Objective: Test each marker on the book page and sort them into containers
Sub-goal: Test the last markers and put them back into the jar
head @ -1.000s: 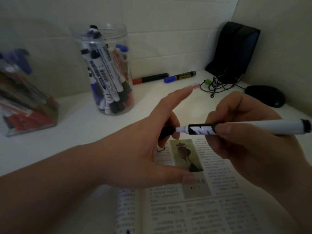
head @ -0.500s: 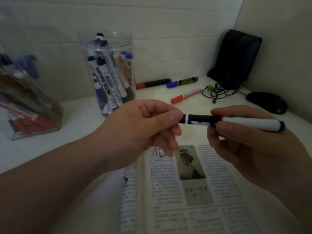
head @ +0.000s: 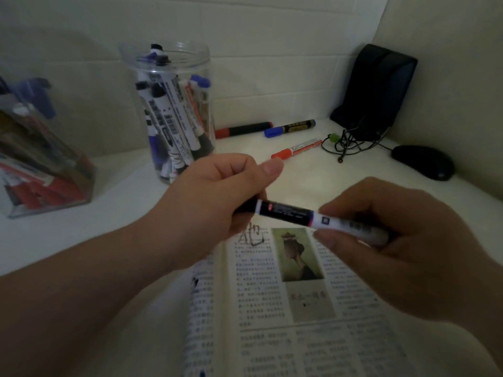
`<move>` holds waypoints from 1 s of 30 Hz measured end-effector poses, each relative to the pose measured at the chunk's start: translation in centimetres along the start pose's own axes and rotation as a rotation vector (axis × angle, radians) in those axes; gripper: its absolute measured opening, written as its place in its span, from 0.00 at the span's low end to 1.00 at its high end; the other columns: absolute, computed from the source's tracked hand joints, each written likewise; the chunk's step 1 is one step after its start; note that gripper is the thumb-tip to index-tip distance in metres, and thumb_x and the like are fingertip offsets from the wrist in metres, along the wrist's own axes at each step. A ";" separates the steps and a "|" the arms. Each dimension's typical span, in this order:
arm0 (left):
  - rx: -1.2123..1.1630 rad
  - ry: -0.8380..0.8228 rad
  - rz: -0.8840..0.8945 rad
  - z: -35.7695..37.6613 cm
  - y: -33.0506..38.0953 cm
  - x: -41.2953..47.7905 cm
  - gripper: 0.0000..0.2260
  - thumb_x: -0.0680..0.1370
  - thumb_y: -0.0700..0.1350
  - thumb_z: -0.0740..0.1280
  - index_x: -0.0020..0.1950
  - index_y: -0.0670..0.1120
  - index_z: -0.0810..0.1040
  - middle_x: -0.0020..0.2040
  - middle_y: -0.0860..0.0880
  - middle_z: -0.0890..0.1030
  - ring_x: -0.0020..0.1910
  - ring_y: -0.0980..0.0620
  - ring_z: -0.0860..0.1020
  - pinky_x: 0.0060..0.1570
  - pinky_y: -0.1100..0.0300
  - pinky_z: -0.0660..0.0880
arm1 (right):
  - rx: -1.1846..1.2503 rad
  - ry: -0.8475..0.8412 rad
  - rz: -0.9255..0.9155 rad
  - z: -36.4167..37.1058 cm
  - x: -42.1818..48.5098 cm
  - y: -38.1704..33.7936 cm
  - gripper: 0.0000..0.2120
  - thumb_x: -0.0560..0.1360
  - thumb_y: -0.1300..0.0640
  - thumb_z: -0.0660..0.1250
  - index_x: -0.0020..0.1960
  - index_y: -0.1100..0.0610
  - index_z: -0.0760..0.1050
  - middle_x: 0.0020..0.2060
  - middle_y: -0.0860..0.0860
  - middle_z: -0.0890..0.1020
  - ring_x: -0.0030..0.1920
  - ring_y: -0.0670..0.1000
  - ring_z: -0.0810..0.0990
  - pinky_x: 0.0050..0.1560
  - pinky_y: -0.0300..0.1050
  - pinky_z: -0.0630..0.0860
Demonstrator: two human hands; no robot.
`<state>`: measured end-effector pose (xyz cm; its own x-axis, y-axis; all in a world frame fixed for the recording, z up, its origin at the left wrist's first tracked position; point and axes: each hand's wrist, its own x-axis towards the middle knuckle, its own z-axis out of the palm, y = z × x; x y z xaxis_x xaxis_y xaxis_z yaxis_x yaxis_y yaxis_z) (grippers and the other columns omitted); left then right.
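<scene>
Holds one marker (head: pixel 288 212) in both grips, in the air above the open book (head: pixel 285 308), slanting a little down to the right. Wraps the left grip (head: pixel 217 191) round the marker's black end, fingers curled, thumb out along the top. Pinches the white barrel with the right grip (head: pixel 394 235), thumb beneath, fingertips above. Between the two grips: a dark label band, print too blurred to read.

Flat on the desk (head: pixel 122 202), at the near edge: the book, with printed columns, a small picture, and a dark hand-drawn scrawl at the head of the page, just under the left grip.

Behind the left grip: a round clear jar (head: pixel 190 54), upright, crowded with markers. Far left: a clear box (head: pixel 16 210), holding more markers, mostly red and blue, blurred.

Along the wall, loose on the desk: a red-capped black marker (head: pixel 245 129), a blue-capped marker (head: pixel 291 127) just beside it, and a red-capped white marker (head: pixel 298 148) nearer. In the right corner: a black pouch (head: pixel 378 85), a tangled cord (head: pixel 345 142), a black mouse (head: pixel 423 162).
</scene>
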<state>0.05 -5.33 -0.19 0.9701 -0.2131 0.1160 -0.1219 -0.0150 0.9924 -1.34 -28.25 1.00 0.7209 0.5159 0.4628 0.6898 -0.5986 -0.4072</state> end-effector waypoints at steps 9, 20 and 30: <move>0.040 0.081 0.249 0.6 0.8 -0.4 0.13 0.80 0.51 0.61 0.35 0.54 0.73 0.28 0.48 0.65 0.22 0.52 0.60 0.27 0.62 0.60 | 0.522 0.048 0.244 1.0 0.2 -2.3 0.08 0.71 0.49 0.75 0.38 0.51 0.79 0.30 0.45 0.82 0.24 0.43 0.76 0.24 0.32 0.71; 0.135 0.104 0.137 1.3 0.1 -0.1 0.13 0.80 0.53 0.61 0.36 0.55 0.73 0.30 0.47 0.69 0.22 0.54 0.62 0.27 0.62 0.61 | 1.383 -0.389 0.725 0.3 0.9 1.1 0.17 0.65 0.56 0.80 0.38 0.57 0.71 0.25 0.49 0.66 0.23 0.44 0.60 0.18 0.33 0.61; 1.126 0.111 0.566 1.1 -0.7 -0.3 0.08 0.83 0.46 0.56 0.50 0.49 0.75 0.44 0.53 0.73 0.43 0.52 0.69 0.44 0.55 0.67 | 0.686 0.190 0.507 1.6 0.8 -0.4 0.12 0.68 0.48 0.69 0.46 0.54 0.81 0.30 0.52 0.81 0.25 0.50 0.73 0.24 0.39 0.71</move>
<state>-0.41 -6.33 -0.93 0.7297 -0.3797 0.5687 -0.5820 -0.7815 0.2250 -0.89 -26.60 0.27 0.9706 0.1403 0.1957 0.2209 -0.1957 -0.9554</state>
